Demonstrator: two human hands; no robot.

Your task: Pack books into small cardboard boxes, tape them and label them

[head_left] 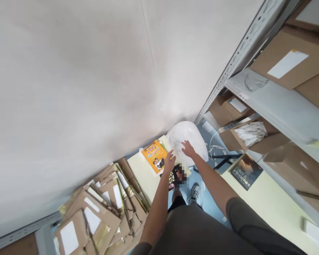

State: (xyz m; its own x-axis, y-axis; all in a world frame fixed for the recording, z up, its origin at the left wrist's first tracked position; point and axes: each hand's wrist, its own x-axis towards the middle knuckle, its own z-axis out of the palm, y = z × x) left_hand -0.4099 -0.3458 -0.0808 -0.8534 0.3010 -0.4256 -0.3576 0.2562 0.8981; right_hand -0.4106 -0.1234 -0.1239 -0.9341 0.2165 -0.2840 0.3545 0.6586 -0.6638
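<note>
Over the right edge of an orange book point(154, 156) is my left hand point(170, 161), its fingers apart and nothing held in it. My right hand point(188, 148) is spread in front of a large white sack point(191, 136); whether it touches the sack cannot be told. The orange book lies on a pale yellow table point(140, 170) and shows children on its cover. Just below my left hand is a dark-covered item point(172, 179), partly blurred out and partly behind my forearm.
Flattened cardboard boxes point(106, 209) are piled at the lower left. A metal shelf point(281, 95) with cardboard boxes point(295, 56) rises on the right. Another dark book point(246, 171) lies on a pale table point(276, 198). White cables point(214, 141) hang beside the sack.
</note>
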